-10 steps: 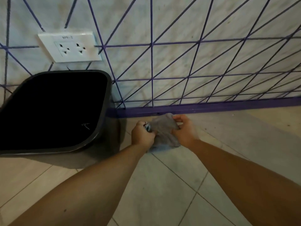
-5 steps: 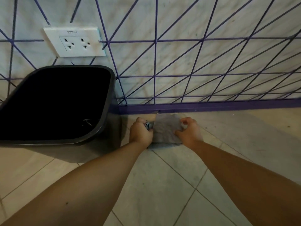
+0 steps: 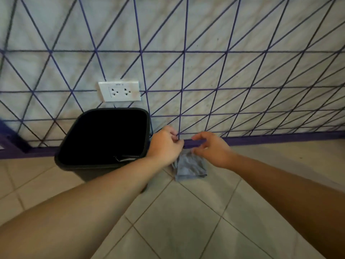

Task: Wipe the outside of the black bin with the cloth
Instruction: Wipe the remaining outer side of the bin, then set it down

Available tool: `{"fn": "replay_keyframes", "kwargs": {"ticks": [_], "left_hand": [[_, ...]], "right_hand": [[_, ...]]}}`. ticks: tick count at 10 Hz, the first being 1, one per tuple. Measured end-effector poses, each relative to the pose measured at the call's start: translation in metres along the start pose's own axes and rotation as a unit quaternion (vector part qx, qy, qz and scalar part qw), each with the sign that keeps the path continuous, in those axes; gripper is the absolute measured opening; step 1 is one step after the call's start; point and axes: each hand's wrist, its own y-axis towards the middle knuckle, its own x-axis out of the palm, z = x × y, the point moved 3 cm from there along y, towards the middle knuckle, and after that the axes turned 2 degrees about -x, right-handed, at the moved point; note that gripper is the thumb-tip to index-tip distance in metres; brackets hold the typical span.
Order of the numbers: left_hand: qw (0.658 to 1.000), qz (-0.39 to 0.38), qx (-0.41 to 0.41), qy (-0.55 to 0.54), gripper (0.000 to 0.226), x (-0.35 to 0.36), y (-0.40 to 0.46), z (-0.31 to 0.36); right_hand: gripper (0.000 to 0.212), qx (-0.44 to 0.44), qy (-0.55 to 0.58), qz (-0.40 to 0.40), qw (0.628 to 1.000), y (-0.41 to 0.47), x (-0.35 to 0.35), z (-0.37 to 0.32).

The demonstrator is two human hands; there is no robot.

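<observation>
- From where I'm watching, the wiping hasn't begun as far as I can judge: the crumpled grey-blue cloth point(image 3: 190, 166) isn't touching the black plastic bin point(image 3: 104, 139), it's hanging just beside the bin's right wall, at about 3 o'clock from it.
- The left hand point(image 3: 165, 146) is curled up tight, and the cloth comes out from under it, so I'd say it's gripping the top edge, though the pinch itself is hidden.
- The right hand point(image 3: 211, 148) has its fingers curved and its lower fingertips down at the cloth's top. Whether it really pinches it or only touches it, I can't tell.
- What's left, then: pretty much everything. Cloth goes onto the bin's outer walls and works round them.
- The bin looks like a squarish open tub with rounded corners and a dark, shiny rim. It stands on the beige tiled floor point(image 3: 177, 221), pushed close to the wall.
- The inside is just black, apart from some small glinting thing near the front edge. Can't make out what.
- Only a bit of the outer front wall shows below the rim, and my view doesn't show dirt or streaks there.
- A white double wall socket point(image 3: 120, 90) sits at 12 o'clock above the bin on the purple-lined wall point(image 3: 242, 71).
</observation>
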Motion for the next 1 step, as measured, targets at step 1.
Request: {"fn": "replay_keyframes", "kwargs": {"ticks": [1], "left_hand": [[0.999, -0.011, 0.040, 0.004, 0.029, -0.0562, -0.0041, 0.0346]], "right_hand": [[0.047, -0.096, -0.091, -0.020, 0.991, -0.0328, -0.0041, -0.0577]]}}
